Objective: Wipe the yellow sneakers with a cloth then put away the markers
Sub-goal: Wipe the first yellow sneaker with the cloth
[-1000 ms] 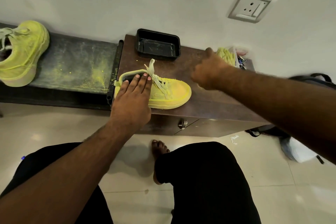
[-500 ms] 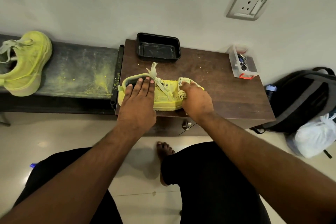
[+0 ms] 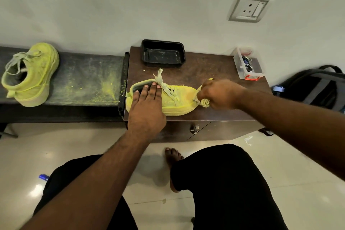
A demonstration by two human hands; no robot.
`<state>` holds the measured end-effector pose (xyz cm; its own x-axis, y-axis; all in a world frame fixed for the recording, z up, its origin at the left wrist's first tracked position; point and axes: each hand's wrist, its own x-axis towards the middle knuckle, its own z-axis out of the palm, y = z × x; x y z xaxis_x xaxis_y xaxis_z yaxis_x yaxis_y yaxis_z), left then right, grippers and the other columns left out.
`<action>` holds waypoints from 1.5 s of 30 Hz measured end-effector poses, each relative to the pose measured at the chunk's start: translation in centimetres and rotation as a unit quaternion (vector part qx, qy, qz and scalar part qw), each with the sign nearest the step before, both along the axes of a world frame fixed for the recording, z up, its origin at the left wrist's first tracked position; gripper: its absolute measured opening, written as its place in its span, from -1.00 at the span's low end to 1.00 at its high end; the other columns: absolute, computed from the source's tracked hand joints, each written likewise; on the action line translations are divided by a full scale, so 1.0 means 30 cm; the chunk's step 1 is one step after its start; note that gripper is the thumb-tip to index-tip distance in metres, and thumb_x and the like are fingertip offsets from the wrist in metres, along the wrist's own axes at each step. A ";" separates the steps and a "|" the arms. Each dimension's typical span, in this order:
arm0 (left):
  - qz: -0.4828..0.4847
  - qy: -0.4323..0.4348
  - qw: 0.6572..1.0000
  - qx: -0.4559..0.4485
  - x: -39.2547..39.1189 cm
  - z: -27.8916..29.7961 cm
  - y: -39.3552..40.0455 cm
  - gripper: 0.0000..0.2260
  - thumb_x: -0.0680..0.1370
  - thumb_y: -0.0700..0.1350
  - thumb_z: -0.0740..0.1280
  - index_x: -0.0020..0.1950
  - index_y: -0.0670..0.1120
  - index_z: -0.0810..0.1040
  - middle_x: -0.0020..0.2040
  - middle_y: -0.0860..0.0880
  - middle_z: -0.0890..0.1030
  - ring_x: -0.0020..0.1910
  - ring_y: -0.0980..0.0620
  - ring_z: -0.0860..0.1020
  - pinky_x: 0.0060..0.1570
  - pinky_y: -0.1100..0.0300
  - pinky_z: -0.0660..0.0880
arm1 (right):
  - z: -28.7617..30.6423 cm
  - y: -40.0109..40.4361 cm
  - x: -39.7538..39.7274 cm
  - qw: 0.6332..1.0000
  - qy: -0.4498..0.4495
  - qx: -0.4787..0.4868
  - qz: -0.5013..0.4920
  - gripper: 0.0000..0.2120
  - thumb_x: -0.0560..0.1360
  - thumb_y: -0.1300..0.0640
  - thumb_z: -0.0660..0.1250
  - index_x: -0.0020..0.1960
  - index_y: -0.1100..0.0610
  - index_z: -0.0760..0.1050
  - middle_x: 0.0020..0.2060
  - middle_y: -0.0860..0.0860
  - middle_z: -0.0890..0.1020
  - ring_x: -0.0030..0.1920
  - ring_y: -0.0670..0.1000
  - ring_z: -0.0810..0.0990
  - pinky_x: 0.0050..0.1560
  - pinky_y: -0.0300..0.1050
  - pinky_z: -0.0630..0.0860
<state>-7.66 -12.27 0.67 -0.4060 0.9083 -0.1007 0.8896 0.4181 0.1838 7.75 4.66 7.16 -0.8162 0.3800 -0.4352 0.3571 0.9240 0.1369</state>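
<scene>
Head view: one yellow sneaker lies on its side on the brown bench, toe toward the right. Left hand lies flat on the heel/collar end w/ fingers straight, pressing it down. Right hand is curled round a bunched yellow-stained cloth, which touches the toe. Second sneaker sits well apart on the dark bench to the left, w/ yellow powder scattered on that surface. Black tray stands behind the first sneaker, near the wall. Clear box w/ a red clip is at the bench's far right corner; contents too small to tell, maybe clips, no markers identifiable. Backpack on the floor to the right.

Handling, as a guess: the sneaker looks light and soft-sided w/ a stiffer sole, so it'll likely slide or roll under wiping strokes unless pinned; best hold seems the heel/collar or the sole edge, not the loose laces. Cloth is limp, so keep it bunched. Looks like wiping is underway on sneaker one; sneaker two and the markers appear not yet done.
</scene>
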 end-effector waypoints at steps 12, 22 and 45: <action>-0.007 0.003 1.000 -0.007 -0.005 -0.009 0.010 -0.30 0.56 0.04 0.13 0.56 -0.12 -0.18 0.58 -0.06 -0.12 0.55 -0.03 -0.13 0.51 -0.03 -0.17 | -0.182 -0.140 -0.056 0.983 0.109 -0.062 -0.133 -0.41 0.42 0.25 0.28 0.42 -0.05 0.35 0.46 -0.05 0.32 0.49 0.02 0.11 0.44 0.05 0.06; -0.003 -0.021 1.000 0.007 -0.005 -0.002 0.000 -0.29 0.55 0.01 0.16 0.56 -0.11 -0.17 0.58 -0.04 -0.11 0.55 0.00 -0.14 0.48 0.00 -0.20 | 0.028 0.026 -0.140 0.972 0.049 -0.196 -0.120 -0.68 0.40 0.40 0.20 -0.03 0.07 0.55 -0.15 -0.01 0.63 -0.07 0.06 0.57 0.00 -0.09 0.50; -0.009 0.003 1.000 -0.003 -0.008 -0.007 0.008 -0.30 0.56 0.04 0.15 0.56 -0.13 -0.16 0.58 -0.05 -0.12 0.55 0.00 -0.16 0.49 -0.03 -0.19 | -0.051 -0.026 -0.110 0.993 -0.035 -0.110 -0.014 -0.52 0.40 0.32 0.22 0.27 0.02 0.48 0.03 0.14 0.53 0.11 0.15 0.51 0.07 -0.03 0.49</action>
